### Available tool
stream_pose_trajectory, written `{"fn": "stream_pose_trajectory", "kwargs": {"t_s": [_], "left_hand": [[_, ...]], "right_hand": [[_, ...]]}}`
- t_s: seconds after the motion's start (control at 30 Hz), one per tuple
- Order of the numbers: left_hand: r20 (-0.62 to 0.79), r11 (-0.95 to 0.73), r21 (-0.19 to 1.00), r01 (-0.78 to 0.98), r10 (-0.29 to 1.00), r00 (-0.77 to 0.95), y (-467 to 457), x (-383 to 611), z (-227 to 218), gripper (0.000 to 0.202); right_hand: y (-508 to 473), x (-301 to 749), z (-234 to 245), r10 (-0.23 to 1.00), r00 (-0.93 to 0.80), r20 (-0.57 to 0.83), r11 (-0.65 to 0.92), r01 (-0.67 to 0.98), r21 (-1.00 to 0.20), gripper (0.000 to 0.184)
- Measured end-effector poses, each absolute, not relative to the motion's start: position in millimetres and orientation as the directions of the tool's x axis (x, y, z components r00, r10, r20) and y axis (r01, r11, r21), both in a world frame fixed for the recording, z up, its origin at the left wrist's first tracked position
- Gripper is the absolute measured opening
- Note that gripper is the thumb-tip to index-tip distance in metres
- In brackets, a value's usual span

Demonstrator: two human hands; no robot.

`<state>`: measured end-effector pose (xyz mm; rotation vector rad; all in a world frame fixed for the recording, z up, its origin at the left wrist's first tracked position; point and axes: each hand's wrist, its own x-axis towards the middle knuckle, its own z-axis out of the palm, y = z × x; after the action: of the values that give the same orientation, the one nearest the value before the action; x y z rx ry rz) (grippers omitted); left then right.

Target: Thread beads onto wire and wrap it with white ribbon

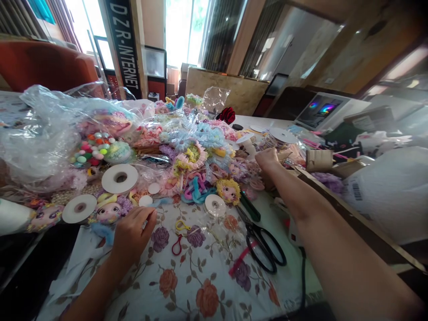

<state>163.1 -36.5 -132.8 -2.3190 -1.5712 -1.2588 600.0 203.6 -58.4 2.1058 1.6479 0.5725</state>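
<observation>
My left hand [133, 232] rests low over the flowered tablecloth, beside a doll face with a yellow bow [109, 211]. Its fingers are loosely bent, the thumb stands apart, and I see nothing held. Stretched to the far right of the pile, my right hand [267, 159] has its fingers closed; what they grip, if anything, is hidden. Near it are white ribbon spools [282, 135] and packed craft pieces. Between the hands lie a small white spool [215, 205], a yellow-haired doll face [228, 191], black-handled scissors [264, 245], a yellow clip [182, 225] and a red clip [177, 245].
A large heap of pastel ruffled hair ties [210, 138] and clear plastic bags [50, 129] covers the back. Pompoms [95, 149] sit at left. At right stand a cardboard box [361, 214], a white wrapped bundle [391, 191] and a power strip [294, 232]. A pink ribbon strip [242, 259] lies in front.
</observation>
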Motion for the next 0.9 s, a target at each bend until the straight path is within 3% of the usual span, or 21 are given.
{"fn": "stream_pose_trajectory", "kwargs": {"t_s": [0.27, 0.47, 0.63, 0.7, 0.77, 0.83, 0.9], "left_hand": [[0.655, -0.471, 0.358, 0.806, 0.742, 0.142, -36, 164, -132, 0.012], [0.674, -0.48, 0.346, 0.806, 0.725, 0.142, -37, 163, -134, 0.013], [0.665, -0.484, 0.365, 0.795, 0.734, 0.141, -40, 165, -131, 0.015], [0.631, -0.469, 0.449, 0.761, 0.769, 0.102, -42, 166, -128, 0.017], [0.538, -0.419, 0.64, 0.645, 0.843, 0.014, -44, 168, -124, 0.018], [0.349, -0.308, 0.882, 0.357, 0.935, -0.055, -45, 169, -119, 0.022], [0.137, -0.137, 0.99, -0.046, 0.991, 0.009, -44, 170, -114, 0.029]], "right_hand": [[198, 599, 1, 0.976, 0.206, 0.064, -0.206, 0.805, 0.556, 0.031], [182, 587, 42, 0.963, 0.183, 0.197, -0.26, 0.823, 0.505, 0.018], [155, 569, 72, 0.941, 0.066, 0.333, -0.227, 0.852, 0.471, 0.02], [138, 561, 84, 0.929, 0.002, 0.37, -0.192, 0.858, 0.477, 0.023], [116, 549, 93, 0.911, -0.086, 0.403, -0.14, 0.855, 0.5, 0.027], [92, 533, 99, 0.877, -0.213, 0.43, -0.066, 0.834, 0.548, 0.033], [66, 514, 99, 0.829, -0.34, 0.445, 0.008, 0.802, 0.598, 0.036]]}}
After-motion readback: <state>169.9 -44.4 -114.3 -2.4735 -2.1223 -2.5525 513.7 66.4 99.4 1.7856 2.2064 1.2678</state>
